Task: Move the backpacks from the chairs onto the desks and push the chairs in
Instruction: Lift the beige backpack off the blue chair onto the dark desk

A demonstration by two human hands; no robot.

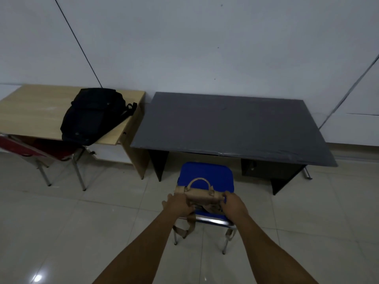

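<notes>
Lower centre: left hand (pixel 178 203) and right hand (pixel 234 204) both grasp tan backpack (pixel 200 194), apparently resting on blue chair (pixel 207 175). Black backpack (pixel 93 115) on wooden desk (pixel 34 111), upper left.

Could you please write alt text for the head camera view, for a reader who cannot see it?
Two bare hands, left hand and right hand, grip a tan fabric backpack on a blue padded chair facing a dark grey desk. Left of it, a black backpack lies on a light wooden desk above a red chair.
</notes>
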